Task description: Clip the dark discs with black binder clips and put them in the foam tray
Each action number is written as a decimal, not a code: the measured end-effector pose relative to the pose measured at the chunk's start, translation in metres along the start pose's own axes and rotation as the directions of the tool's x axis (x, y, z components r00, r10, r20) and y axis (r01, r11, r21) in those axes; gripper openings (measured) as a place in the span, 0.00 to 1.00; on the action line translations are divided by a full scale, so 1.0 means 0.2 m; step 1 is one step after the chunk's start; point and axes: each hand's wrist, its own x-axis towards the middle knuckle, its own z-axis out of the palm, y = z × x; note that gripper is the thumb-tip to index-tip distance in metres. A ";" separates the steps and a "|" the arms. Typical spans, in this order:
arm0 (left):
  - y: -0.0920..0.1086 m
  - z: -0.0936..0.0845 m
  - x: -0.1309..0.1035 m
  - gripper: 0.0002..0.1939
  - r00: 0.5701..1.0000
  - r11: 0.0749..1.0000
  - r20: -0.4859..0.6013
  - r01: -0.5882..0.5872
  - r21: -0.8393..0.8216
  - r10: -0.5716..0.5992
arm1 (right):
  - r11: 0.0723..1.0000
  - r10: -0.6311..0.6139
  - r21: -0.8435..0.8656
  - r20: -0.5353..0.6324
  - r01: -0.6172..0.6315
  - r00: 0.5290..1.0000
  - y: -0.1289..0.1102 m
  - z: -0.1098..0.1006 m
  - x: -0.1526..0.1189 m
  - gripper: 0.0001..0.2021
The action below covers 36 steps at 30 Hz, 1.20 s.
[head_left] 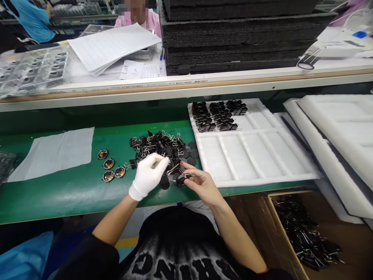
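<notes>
My left hand (150, 173), in a white glove, has its thumb and fingertips pinched together over the pile; what is between them, if anything, I cannot make out. Bare, my right hand (204, 186) grips a small round dark piece with a shiny rim (182, 179) between thumb and fingers. Just beyond both hands lies a heap of black binder clips (159, 144) with wire handles. Flat black discs (191, 154) are scattered at its right side, and another black disc (164, 182) is below my left fingertips. Several round watch-like pieces with orange-and-black faces (108, 163) lie to the left.
A white compartment tray (241, 155) stands right of the heap, with rows of binder clips (215, 116) in its far-left compartments. More white trays (344, 132) are stacked further right. A box of binder clips (309, 237) sits below. Behind the ledge (186, 86) are black foam sheets (236, 42) and a person.
</notes>
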 end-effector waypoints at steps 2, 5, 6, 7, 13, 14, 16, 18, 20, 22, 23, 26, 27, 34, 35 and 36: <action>0.03 0.03 -0.03 0.14 0.999 0.998 -0.001 0.032 -0.063 -0.032 | 1.000 -0.028 0.012 -0.040 0.029 0.999 0.02 0.03 0.02 0.14; 0.01 0.04 -0.05 0.19 0.996 0.999 0.079 -0.050 -0.017 0.051 | 0.998 -0.055 0.013 -0.053 0.056 0.997 0.02 0.04 0.02 0.12; 0.00 0.02 -0.05 0.21 0.985 0.995 0.141 -0.103 0.013 0.100 | 0.998 -0.058 0.009 -0.038 0.058 0.998 0.01 0.03 0.02 0.12; -0.01 0.01 -0.06 0.22 0.967 0.987 0.210 -0.156 0.036 0.145 | 0.998 -0.061 0.004 -0.021 0.061 0.998 0.01 0.02 0.02 0.11; 0.00 -0.06 -0.07 0.21 0.911 0.959 0.398 -0.203 0.197 0.111 | 0.999 -0.038 -0.020 0.104 0.040 0.994 -0.02 -0.02 0.00 0.07; 0.00 -0.06 -0.07 0.22 0.905 0.954 0.416 -0.200 0.223 0.093 | 0.999 -0.032 -0.021 0.114 0.035 0.993 -0.02 -0.02 0.00 0.07; 0.02 -0.05 -0.08 0.24 0.892 0.952 0.444 -0.201 0.233 0.080 | 1.000 -0.013 -0.022 0.115 0.016 0.993 -0.02 -0.03 0.00 0.07; 0.03 -0.04 -0.08 0.24 0.884 0.956 0.463 -0.186 0.229 0.062 | 1.000 0.024 -0.020 0.107 -0.022 0.994 -0.02 -0.03 -0.01 0.08; 0.02 -0.03 -0.07 0.23 0.881 0.964 0.472 -0.143 0.225 0.021 | 0.998 0.063 0.011 0.097 -0.065 0.993 -0.03 -0.04 -0.01 0.09; 0.01 -0.03 -0.07 0.21 0.877 0.976 0.480 -0.079 0.203 -0.029 | 0.991 0.098 0.083 0.051 -0.103 0.994 -0.05 -0.04 -0.01 0.09; 0.01 -0.04 -0.07 0.20 0.871 0.982 0.488 -0.042 0.185 -0.055 | 0.984 0.119 0.133 0.005 -0.118 0.993 -0.06 -0.04 -0.01 0.09; 0.00 -0.05 -0.07 0.20 0.827 0.988 0.545 0.072 0.140 -0.137 | 0.948 0.187 0.288 -0.158 -0.136 0.970 -0.08 -0.02 0.00 0.10; 0.00 -0.05 -0.08 0.20 0.804 0.985 0.571 0.108 0.135 -0.166 | 0.937 0.203 0.320 -0.186 -0.136 0.961 -0.08 -0.02 0.01 0.11; 0.01 -0.02 -0.13 0.22 0.709 0.962 0.658 0.252 0.102 -0.256 | 0.936 0.232 0.314 -0.218 -0.157 0.948 -0.03 0.02 0.03 0.16; 0.02 -0.02 -0.13 0.22 0.703 0.959 0.661 0.270 0.092 -0.261 | 0.944 0.221 0.293 -0.225 -0.150 0.949 -0.02 0.02 0.03 0.16; 0.02 -0.02 -0.12 0.22 0.697 0.954 0.665 0.286 0.085 -0.268 | 0.953 0.207 0.268 -0.227 -0.143 0.952 -0.02 0.02 0.03 0.16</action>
